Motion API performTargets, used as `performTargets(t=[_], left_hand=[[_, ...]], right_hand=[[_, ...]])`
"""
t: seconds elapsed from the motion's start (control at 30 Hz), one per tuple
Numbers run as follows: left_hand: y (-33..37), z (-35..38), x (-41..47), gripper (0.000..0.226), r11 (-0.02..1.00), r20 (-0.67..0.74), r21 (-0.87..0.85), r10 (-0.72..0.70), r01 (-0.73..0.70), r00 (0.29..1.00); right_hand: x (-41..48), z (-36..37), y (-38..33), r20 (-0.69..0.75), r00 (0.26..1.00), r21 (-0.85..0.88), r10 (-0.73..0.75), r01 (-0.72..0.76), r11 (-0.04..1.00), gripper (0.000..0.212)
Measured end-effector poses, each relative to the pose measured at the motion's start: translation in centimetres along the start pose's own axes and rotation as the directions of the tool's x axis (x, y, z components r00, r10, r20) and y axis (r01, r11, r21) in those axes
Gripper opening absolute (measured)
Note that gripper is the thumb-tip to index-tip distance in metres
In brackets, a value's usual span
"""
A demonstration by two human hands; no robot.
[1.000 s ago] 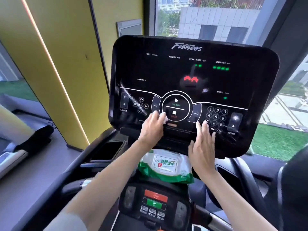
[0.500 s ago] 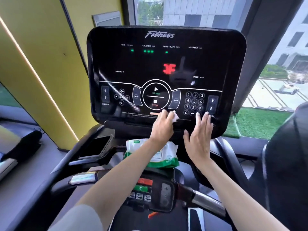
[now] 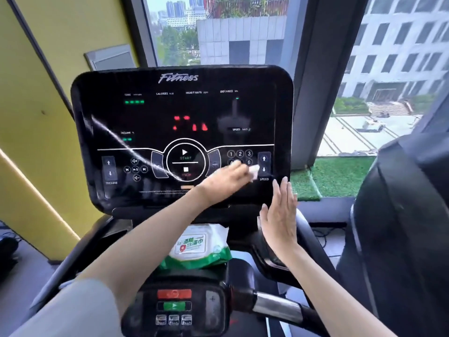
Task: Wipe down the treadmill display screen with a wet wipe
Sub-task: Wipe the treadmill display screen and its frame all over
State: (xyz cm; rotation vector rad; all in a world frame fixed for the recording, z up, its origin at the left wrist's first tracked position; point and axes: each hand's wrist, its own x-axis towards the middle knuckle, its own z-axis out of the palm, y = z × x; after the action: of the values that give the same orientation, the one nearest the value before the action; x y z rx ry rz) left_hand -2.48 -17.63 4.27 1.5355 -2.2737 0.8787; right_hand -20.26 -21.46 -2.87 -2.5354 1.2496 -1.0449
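- Screen (image 3: pixel 170 117): the black glossy display is standing upright at the top of the treadmill, tilted slightly back, facing the camera, with a window behind it.
- It is showing green readouts along the top, red digits in the middle, a round start/stop ring (image 3: pixel 185 161) low in the centre, a number keypad (image 3: pixel 240 157) to the right of that, and speed arrows (image 3: pixel 264 164) at the far right.
- A pale diagonal streak (image 3: pixel 126 144) is running across the left part of the glass, from the upper left down toward the ring.
- Left hand (image 3: pixel 226 181): it is reaching across from the left and pressing a white wipe (image 3: pixel 254 171) against the lower right of the screen, covering the lower keypad rows just beside the speed arrows.
- The fingers are closing loosely over the wipe, which is sticking out past the fingertips; the hand is blurred.
- Right hand (image 3: pixel 279 220): it is lying open and flat, fingers straight and close together, holding nothing.
- Its fingertips are sitting at the lower right corner of the display; whether they are touching the frame I cannot tell.
- Pack (image 3: pixel 194 246): a green and white pack of wipes is lying on the ledge just below the display, between the two forearms.
- Panel (image 3: pixel 173 307): a smaller control panel with a red and a green button is sitting below the pack, at the bottom of the view.
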Motion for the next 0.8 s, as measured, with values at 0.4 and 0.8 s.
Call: performTargets(t=[0.4, 0.8], left_hand=[[-1.7, -0.8, 5.2, 0.05, 0.966, 0.057, 0.135, 0.214, -0.22, 0.975], [-0.9, -0.7, 7.8, 0.046, 0.975, 0.029, 0.16, 0.153, -0.156, 0.988]], right_hand=[[0.1, -0.2, 1.0, -0.05, 0.997, 0.075, 0.059, -0.055, 0.996, 0.051], [2.7, -1.3, 0.1, -0.093, 0.994, 0.011, 0.055, -0.054, 0.998, 0.061]])
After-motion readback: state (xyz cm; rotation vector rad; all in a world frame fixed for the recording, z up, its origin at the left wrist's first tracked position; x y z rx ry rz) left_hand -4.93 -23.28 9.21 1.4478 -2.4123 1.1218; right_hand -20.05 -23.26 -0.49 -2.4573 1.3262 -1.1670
